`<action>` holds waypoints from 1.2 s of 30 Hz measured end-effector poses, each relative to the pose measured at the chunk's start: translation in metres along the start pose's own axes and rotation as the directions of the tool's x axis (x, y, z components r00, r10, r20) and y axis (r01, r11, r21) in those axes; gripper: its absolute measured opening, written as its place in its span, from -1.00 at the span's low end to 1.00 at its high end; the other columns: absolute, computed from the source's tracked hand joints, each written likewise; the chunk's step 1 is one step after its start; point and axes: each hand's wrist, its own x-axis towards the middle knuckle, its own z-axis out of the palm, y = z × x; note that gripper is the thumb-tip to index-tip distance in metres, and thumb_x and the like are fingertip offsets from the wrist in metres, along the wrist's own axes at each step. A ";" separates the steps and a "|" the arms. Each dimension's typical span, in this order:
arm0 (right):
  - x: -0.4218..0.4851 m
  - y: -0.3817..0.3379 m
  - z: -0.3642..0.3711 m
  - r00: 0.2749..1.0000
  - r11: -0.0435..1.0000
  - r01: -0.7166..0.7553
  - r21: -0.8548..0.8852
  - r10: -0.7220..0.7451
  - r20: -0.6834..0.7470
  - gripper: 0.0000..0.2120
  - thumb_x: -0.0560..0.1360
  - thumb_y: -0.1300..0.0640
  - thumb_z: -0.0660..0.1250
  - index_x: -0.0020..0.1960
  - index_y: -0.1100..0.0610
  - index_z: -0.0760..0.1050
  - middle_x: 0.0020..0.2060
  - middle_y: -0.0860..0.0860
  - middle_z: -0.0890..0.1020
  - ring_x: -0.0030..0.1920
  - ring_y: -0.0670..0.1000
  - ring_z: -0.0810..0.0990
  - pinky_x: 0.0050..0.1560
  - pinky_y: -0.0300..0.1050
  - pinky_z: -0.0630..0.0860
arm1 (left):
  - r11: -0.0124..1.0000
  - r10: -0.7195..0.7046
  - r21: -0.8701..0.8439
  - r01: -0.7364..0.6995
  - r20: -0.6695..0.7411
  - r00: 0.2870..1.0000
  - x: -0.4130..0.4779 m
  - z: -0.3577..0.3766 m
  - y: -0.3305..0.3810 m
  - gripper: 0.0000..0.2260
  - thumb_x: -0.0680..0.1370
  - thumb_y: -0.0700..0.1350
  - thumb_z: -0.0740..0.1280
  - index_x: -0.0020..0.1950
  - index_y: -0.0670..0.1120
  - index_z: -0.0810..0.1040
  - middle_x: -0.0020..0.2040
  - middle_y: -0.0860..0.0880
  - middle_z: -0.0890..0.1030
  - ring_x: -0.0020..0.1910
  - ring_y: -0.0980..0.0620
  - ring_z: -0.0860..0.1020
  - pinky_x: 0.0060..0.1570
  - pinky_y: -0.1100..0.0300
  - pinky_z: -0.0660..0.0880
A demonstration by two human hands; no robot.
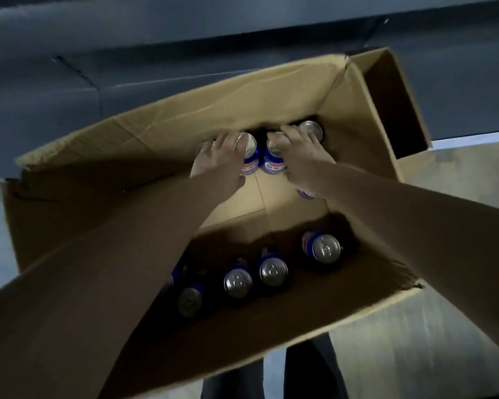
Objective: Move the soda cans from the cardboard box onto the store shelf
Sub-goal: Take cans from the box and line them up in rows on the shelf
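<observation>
Left forearm (pixel 98 283) and right forearm (pixel 415 226): bare, entering from the lower corners and reaching down into the box.

Box (pixel 156 139): brown cardboard, open at the top, long flaps folded outward. End flap (pixel 386 96) at the far right stands open. Sits on a pale floor (pixel 458 341), with a dark grey shelf (pixel 156 67) just beyond its far side.

Far cans (pixel 272 159): blue with silver tops, upright, clustered at the far wall of the box. Four tops show. Part of another blue can shows beneath the right wrist.

Left hand (pixel 222 156): fingers spread and curled down over the tops of the two left-most far cans, gripping them.

Right hand (pixel 303 159): fingers curled over the tops of the two right-most far cans, clamped on them. Cannot tell whether any held can is off the box bottom.

Near cans (pixel 272 270): four silver tops in a loose row in the shadow of the near wall, upright. One more blue side shows just beside the left forearm. Well apart from the far cans, with bare cardboard between.

Trouser legs (pixel 308 370): dark, below the near edge of the box.

Every can in view is inside the box.
</observation>
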 end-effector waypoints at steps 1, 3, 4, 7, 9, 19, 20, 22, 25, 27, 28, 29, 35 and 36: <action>0.008 0.000 0.001 1.000 1.000 0.002 -0.020 -0.002 -0.011 -0.23 0.47 0.35 0.30 0.55 0.04 0.01 0.53 0.07 0.04 0.54 0.11 -0.04 0.52 0.08 -0.01 | 1.000 0.014 0.007 -0.014 -0.013 1.000 0.010 0.002 -0.003 -0.30 0.48 -0.06 0.40 0.52 -0.09 0.10 0.49 -0.07 0.22 0.47 -0.07 0.23 0.44 -0.02 0.21; 0.022 0.000 0.001 1.000 0.997 -0.023 -0.072 0.023 -0.003 -0.25 0.50 0.28 0.30 0.55 0.04 0.00 0.52 0.09 0.06 0.53 0.11 -0.02 0.52 0.12 -0.02 | 0.999 0.041 0.031 -0.041 -0.010 0.999 0.027 0.006 -0.007 -0.29 0.49 -0.04 0.38 0.53 -0.07 0.08 0.51 -0.04 0.21 0.47 -0.06 0.24 0.43 0.02 0.23; 0.029 0.000 0.002 0.999 0.995 -0.040 -0.088 0.041 0.012 -0.26 0.50 0.23 0.31 0.55 0.03 0.00 0.51 0.10 0.09 0.53 0.12 0.00 0.51 0.13 -0.01 | 0.997 0.054 0.049 -0.054 0.007 0.999 0.035 0.008 -0.009 -0.28 0.50 -0.02 0.37 0.54 -0.07 0.06 0.51 -0.03 0.20 0.47 -0.06 0.24 0.42 0.04 0.22; 0.047 0.000 0.010 0.996 0.993 -0.063 -0.101 0.069 0.054 -0.27 0.49 0.02 0.36 0.53 0.00 0.05 0.42 0.13 0.26 0.45 0.17 0.20 0.48 0.19 -0.01 | 0.987 0.106 0.113 -0.114 0.072 0.992 0.054 0.017 -0.014 -0.24 0.48 0.04 0.39 0.55 -0.08 0.04 0.51 -0.03 0.23 0.45 -0.05 0.30 0.38 0.06 0.27; 0.053 -0.001 0.018 0.995 0.989 -0.077 -0.127 0.084 0.051 -0.36 0.48 -0.07 0.35 0.47 -0.02 0.16 0.31 0.11 0.36 0.36 0.16 0.34 0.46 0.22 -0.02 | 0.982 0.128 0.130 -0.139 0.088 0.988 0.061 0.024 -0.015 -0.22 0.47 0.05 0.41 0.55 -0.08 0.05 0.51 -0.02 0.22 0.43 -0.04 0.32 0.34 0.06 0.32; 0.049 -0.001 0.024 0.996 0.996 -0.089 -0.016 0.088 -0.024 -0.49 0.47 0.12 0.36 0.38 0.07 0.30 0.24 0.16 0.34 0.27 0.20 0.38 0.44 0.05 0.13 | 0.992 0.094 0.084 -0.095 0.018 0.995 0.074 0.042 -0.005 -0.47 0.43 -0.12 0.46 0.33 -0.12 0.31 0.28 -0.12 0.39 0.20 -0.16 0.48 0.14 -0.01 0.42; 0.043 -0.002 0.024 0.996 0.997 -0.081 -0.020 0.080 -0.043 -0.48 0.46 0.14 0.37 0.38 0.06 0.30 0.24 0.16 0.34 0.27 0.20 0.37 0.42 0.03 0.16 | 0.991 0.104 0.083 -0.106 0.023 0.994 0.071 0.040 -0.004 -0.45 0.43 -0.11 0.47 0.33 -0.12 0.30 0.29 -0.12 0.38 0.21 -0.17 0.47 0.17 -0.02 0.41; 0.029 -0.006 0.023 0.995 0.997 -0.068 -0.024 0.066 -0.071 -0.49 0.46 0.16 0.38 0.36 0.08 0.32 0.22 0.17 0.33 0.26 0.21 0.35 0.40 0.03 0.18 | 0.991 0.109 0.070 -0.111 0.034 0.993 0.060 0.034 -0.003 -0.42 0.42 -0.09 0.47 0.35 -0.12 0.29 0.31 -0.12 0.36 0.25 -0.19 0.43 0.21 -0.03 0.38; 0.005 -0.011 0.011 0.997 0.996 -0.060 -0.059 0.057 -0.059 -0.50 0.48 0.10 0.36 0.37 0.10 0.31 0.25 0.18 0.32 0.32 0.23 0.30 0.43 0.05 0.13 | 0.992 0.100 0.072 -0.104 0.064 0.993 0.040 0.018 0.004 -0.41 0.42 -0.08 0.47 0.36 -0.11 0.28 0.31 -0.10 0.37 0.25 -0.17 0.44 0.19 -0.01 0.40; -0.008 -0.014 -0.001 0.998 0.996 -0.057 -0.074 0.055 -0.024 -0.47 0.47 0.08 0.38 0.38 0.10 0.29 0.27 0.19 0.30 0.35 0.23 0.28 0.43 0.05 0.17 | 0.990 0.111 0.081 -0.117 0.079 0.991 0.025 0.007 0.009 -0.40 0.40 -0.08 0.49 0.35 -0.09 0.29 0.30 -0.09 0.39 0.24 -0.14 0.46 0.18 0.01 0.42; -0.015 -0.016 -0.005 0.998 0.996 -0.059 -0.072 0.059 -0.005 -0.45 0.46 0.08 0.39 0.38 0.09 0.28 0.29 0.19 0.28 0.34 0.23 0.29 0.40 0.04 0.22 | 0.990 0.111 0.078 -0.117 0.082 0.990 0.018 0.001 0.011 -0.39 0.39 -0.08 0.50 0.34 -0.08 0.29 0.29 -0.08 0.40 0.24 -0.13 0.46 0.19 0.02 0.43; -0.021 -0.017 -0.010 0.998 0.996 -0.062 -0.067 0.063 0.017 -0.43 0.45 0.08 0.40 0.39 0.08 0.28 0.30 0.18 0.26 0.33 0.22 0.33 0.38 0.03 0.29 | 0.992 0.102 0.071 -0.108 0.087 0.991 0.010 -0.003 0.013 -0.38 0.38 -0.08 0.51 0.34 -0.06 0.29 0.28 -0.07 0.41 0.25 -0.13 0.45 0.20 0.01 0.43; -0.081 -0.043 -0.038 0.993 0.988 -0.074 -0.136 0.085 0.077 -0.40 0.46 -0.03 0.39 0.42 0.12 0.31 0.32 0.18 0.23 0.22 0.17 0.46 0.18 -0.02 0.50 | 0.996 -0.048 -0.068 0.061 0.167 0.985 -0.066 -0.041 0.012 -0.36 0.40 -0.03 0.49 0.37 0.00 0.23 0.27 -0.10 0.42 0.26 -0.17 0.39 0.20 -0.05 0.39; -0.096 -0.049 -0.043 0.994 0.986 -0.051 -0.159 0.065 0.083 -0.40 0.45 -0.05 0.40 0.41 0.11 0.31 0.30 0.18 0.28 0.20 0.17 0.47 0.14 -0.02 0.51 | 0.994 -0.055 -0.080 0.069 0.171 0.984 -0.083 -0.048 0.012 -0.36 0.39 -0.03 0.49 0.36 0.02 0.23 0.28 -0.10 0.41 0.27 -0.18 0.37 0.22 -0.06 0.38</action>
